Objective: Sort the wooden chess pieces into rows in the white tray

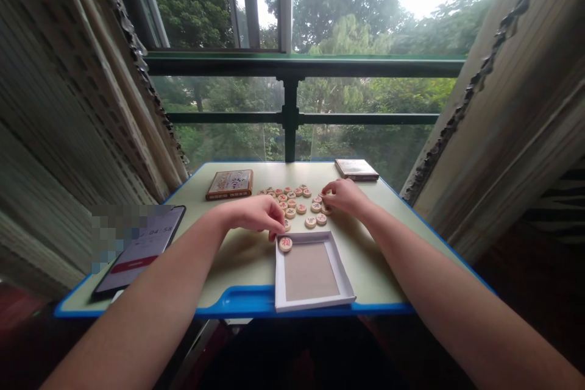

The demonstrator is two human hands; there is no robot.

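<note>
A shallow white open box lies at the table's near edge. One round wooden xiangqi piece with a red character rests in its far left corner. My left hand bends down at that corner, fingers closed just above this piece; what they hold, if anything, is hidden. Beyond the box, several loose xiangqi pieces with red or dark characters lie face up in a loose group. At the group's right side is my right hand, its thumb and fingertips closed on a xiangqi piece, partly covered.
A brown patterned box lies at the back left, another flat box at the back right. A phone with a timer on its screen is at the left. The light table has a blue rim. Curtains and a window stand beyond.
</note>
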